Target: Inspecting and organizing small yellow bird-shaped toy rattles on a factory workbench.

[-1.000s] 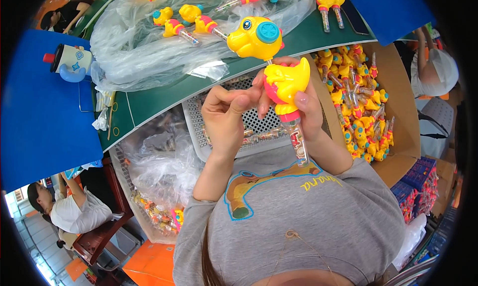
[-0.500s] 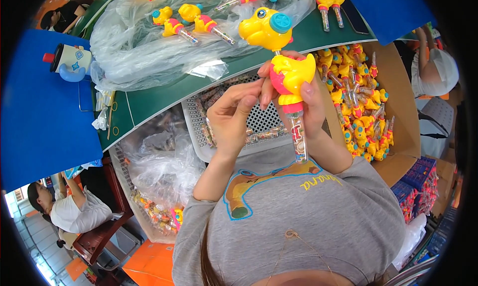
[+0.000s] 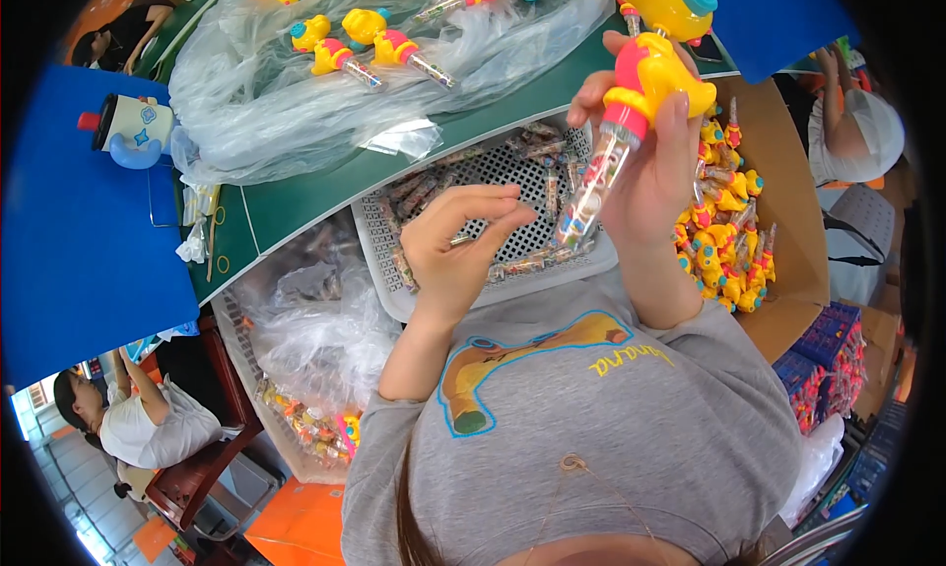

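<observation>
My right hand (image 3: 655, 162) grips a yellow and pink duck-shaped candy toy (image 3: 662, 78), lifted over the right side of the table's near edge. Its yellow head with a blue disc tops the body, and a clear tube of colourful candies points down toward me. Above a white perforated basket (image 3: 379, 261) hovers my left hand (image 3: 453, 241), its thumb and fingers apart with no held thing visible. Several candy-filled tubes (image 3: 527, 266) lie inside that basket.
A cardboard box (image 3: 788, 241) full of similar toys stands at the right. Clear plastic sheeting (image 3: 246, 103) with several toys covers part of the green table (image 3: 296, 209). A white cup (image 3: 138, 118) stands at the left. Beyond it, a person in white (image 3: 158, 418) sits.
My right hand has carried the duck toy up and to the right, tilting it. My left hand has come away from the toy, a little lower.
</observation>
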`<act>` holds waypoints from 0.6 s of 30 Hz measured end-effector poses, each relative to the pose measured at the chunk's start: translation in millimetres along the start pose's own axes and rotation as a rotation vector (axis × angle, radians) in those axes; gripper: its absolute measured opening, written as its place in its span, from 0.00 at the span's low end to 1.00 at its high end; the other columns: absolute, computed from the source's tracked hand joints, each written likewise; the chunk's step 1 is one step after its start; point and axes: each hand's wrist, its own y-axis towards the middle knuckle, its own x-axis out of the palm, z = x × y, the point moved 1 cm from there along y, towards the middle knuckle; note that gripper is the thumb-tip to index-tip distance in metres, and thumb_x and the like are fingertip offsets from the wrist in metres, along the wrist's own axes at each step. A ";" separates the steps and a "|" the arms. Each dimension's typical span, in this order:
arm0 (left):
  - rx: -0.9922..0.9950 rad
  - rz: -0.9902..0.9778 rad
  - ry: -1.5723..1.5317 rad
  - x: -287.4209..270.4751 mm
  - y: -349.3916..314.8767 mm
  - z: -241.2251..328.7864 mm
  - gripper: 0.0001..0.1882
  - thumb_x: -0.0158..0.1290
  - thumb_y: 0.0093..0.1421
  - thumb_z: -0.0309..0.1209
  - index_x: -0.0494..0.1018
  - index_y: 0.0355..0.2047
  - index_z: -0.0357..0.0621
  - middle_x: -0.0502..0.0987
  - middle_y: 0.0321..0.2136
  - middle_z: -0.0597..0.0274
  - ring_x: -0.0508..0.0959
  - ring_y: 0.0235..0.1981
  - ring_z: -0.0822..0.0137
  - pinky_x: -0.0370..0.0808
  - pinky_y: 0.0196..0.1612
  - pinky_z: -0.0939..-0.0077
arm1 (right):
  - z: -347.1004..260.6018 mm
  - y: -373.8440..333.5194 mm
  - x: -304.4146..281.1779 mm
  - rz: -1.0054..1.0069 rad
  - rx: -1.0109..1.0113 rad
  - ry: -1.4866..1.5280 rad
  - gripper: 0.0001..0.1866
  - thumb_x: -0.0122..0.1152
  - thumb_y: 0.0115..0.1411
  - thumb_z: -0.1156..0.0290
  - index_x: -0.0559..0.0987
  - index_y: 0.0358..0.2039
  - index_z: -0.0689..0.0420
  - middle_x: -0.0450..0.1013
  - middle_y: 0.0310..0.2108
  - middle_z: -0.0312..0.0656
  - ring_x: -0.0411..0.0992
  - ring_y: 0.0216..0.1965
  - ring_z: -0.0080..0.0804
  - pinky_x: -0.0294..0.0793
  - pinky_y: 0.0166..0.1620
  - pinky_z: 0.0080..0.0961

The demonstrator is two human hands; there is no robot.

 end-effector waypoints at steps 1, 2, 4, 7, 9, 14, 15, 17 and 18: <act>0.014 -0.005 0.015 0.6 0.0 0.8 0.09 0.63 0.43 0.17 0.77 0.27 0.38 0.81 0.30 0.55 0.80 0.32 0.65 0.76 0.37 0.78 | 0.8 1.4 0.6 -0.005 0.001 -0.052 0.22 0.41 0.67 0.63 0.55 0.57 0.58 0.63 0.51 0.56 0.72 0.34 0.37 0.74 0.35 0.32; 0.032 -0.009 0.029 0.9 0.0 1.6 0.09 0.63 0.43 0.17 0.77 0.27 0.38 0.81 0.30 0.55 0.81 0.32 0.65 0.76 0.36 0.77 | 2.2 2.0 1.4 -0.008 0.007 -0.091 0.23 0.40 0.67 0.61 0.55 0.58 0.58 0.62 0.52 0.56 0.72 0.35 0.37 0.74 0.36 0.32; 0.055 -0.018 0.059 0.8 -0.2 3.2 0.09 0.63 0.43 0.18 0.77 0.27 0.38 0.81 0.30 0.55 0.81 0.32 0.64 0.77 0.35 0.77 | 5.8 1.3 3.4 -0.010 0.007 -0.130 0.24 0.41 0.67 0.60 0.56 0.59 0.58 0.63 0.52 0.57 0.71 0.36 0.37 0.73 0.37 0.33; 0.061 -0.030 0.089 -0.8 -0.7 4.8 0.10 0.63 0.43 0.18 0.77 0.28 0.37 0.81 0.31 0.54 0.81 0.33 0.64 0.77 0.35 0.76 | 10.3 -2.0 5.0 0.015 0.023 -0.168 0.23 0.42 0.67 0.62 0.55 0.59 0.57 0.63 0.52 0.57 0.72 0.36 0.36 0.74 0.37 0.34; 0.057 -0.038 0.089 -1.6 -1.2 4.7 0.10 0.63 0.43 0.18 0.77 0.28 0.37 0.80 0.32 0.54 0.81 0.33 0.64 0.77 0.36 0.76 | 12.8 -2.2 4.8 -0.005 -0.007 -0.185 0.22 0.42 0.67 0.64 0.55 0.58 0.57 0.63 0.52 0.57 0.72 0.36 0.36 0.75 0.37 0.34; -0.021 -0.040 -0.028 -4.2 -2.4 1.8 0.10 0.60 0.48 0.17 0.78 0.33 0.36 0.80 0.32 0.55 0.80 0.35 0.65 0.76 0.39 0.78 | 16.2 -0.7 0.6 0.003 -0.064 -0.242 0.21 0.43 0.66 0.66 0.56 0.57 0.57 0.63 0.52 0.57 0.73 0.35 0.36 0.75 0.36 0.33; -0.018 -0.043 -0.042 -5.5 -1.7 1.1 0.11 0.59 0.49 0.17 0.77 0.34 0.36 0.80 0.32 0.55 0.80 0.36 0.66 0.76 0.39 0.78 | 16.5 -0.4 -0.6 0.015 -0.070 -0.259 0.21 0.43 0.66 0.66 0.56 0.57 0.58 0.63 0.52 0.57 0.73 0.35 0.36 0.75 0.36 0.33; -0.196 -0.024 -0.175 -5.4 -5.9 2.0 0.12 0.58 0.51 0.17 0.77 0.37 0.36 0.79 0.32 0.56 0.79 0.36 0.68 0.76 0.39 0.79 | 17.1 0.7 -2.5 0.026 -0.070 -0.231 0.20 0.44 0.66 0.69 0.55 0.56 0.57 0.64 0.50 0.56 0.73 0.35 0.35 0.76 0.36 0.33; -0.276 -0.013 -0.245 -5.0 -7.1 2.0 0.12 0.57 0.52 0.17 0.76 0.39 0.36 0.79 0.31 0.57 0.79 0.36 0.69 0.76 0.38 0.80 | 17.3 0.9 -3.1 0.026 -0.064 -0.185 0.20 0.45 0.65 0.71 0.55 0.55 0.57 0.64 0.49 0.54 0.73 0.34 0.35 0.77 0.36 0.32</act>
